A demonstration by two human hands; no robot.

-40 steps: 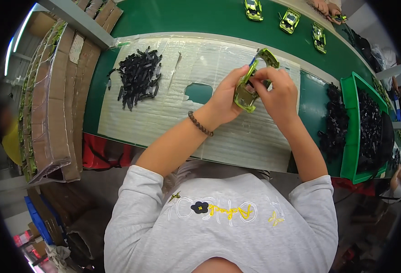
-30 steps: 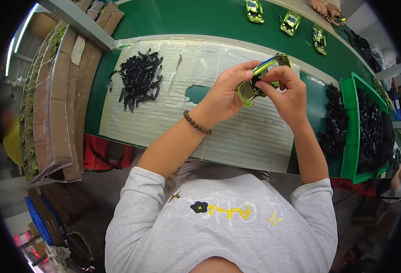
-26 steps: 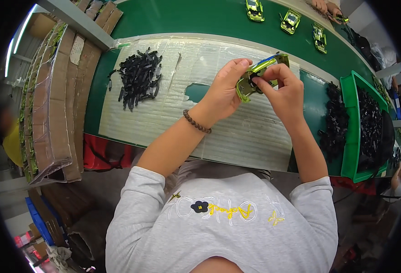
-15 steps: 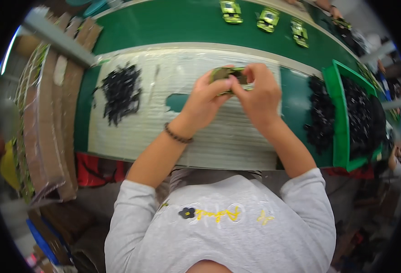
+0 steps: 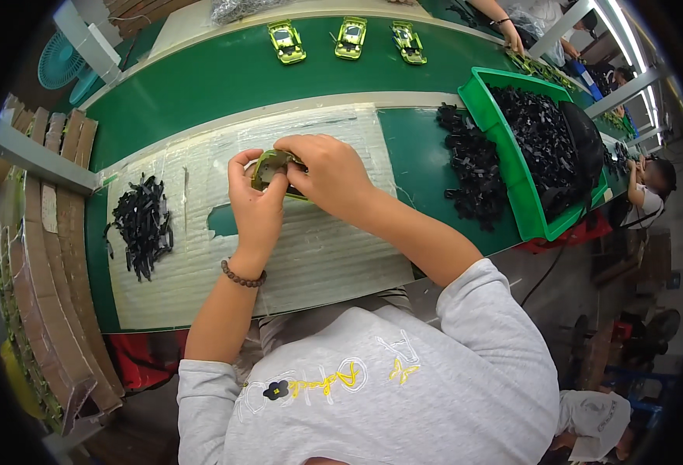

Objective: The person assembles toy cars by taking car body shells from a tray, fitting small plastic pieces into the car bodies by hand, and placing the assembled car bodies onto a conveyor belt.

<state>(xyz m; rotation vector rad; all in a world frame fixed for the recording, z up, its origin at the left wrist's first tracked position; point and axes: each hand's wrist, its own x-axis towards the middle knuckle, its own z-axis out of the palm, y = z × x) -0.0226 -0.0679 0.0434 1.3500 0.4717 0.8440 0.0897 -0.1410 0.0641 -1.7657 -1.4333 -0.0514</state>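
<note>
Both of my hands hold a lime-green toy car body shell (image 5: 266,164) above the pale work mat. Its hollow underside partly faces me. My left hand (image 5: 255,208) grips the near left side, thumb pressed against the inside. Curled over the far and right edges is my right hand (image 5: 332,172), its fingertips at the shell's rim. Those fingers hide much of the shell, and I cannot tell whether a small part is between them. Slim black plastic parts (image 5: 141,226) lie heaped on the mat's left side.
Three green toy cars (image 5: 350,39) stand across the green table. To the right are a black-parts pile (image 5: 475,169) and a green bin (image 5: 514,194) holding more. Cardboard boxes (image 5: 62,256) line the left. A co-worker's hand (image 5: 510,36) reaches in at far right.
The head view has swung, so the table and bin sit further left in the picture. Between my hands the shell has been tilted, and its hollow side shows more.
</note>
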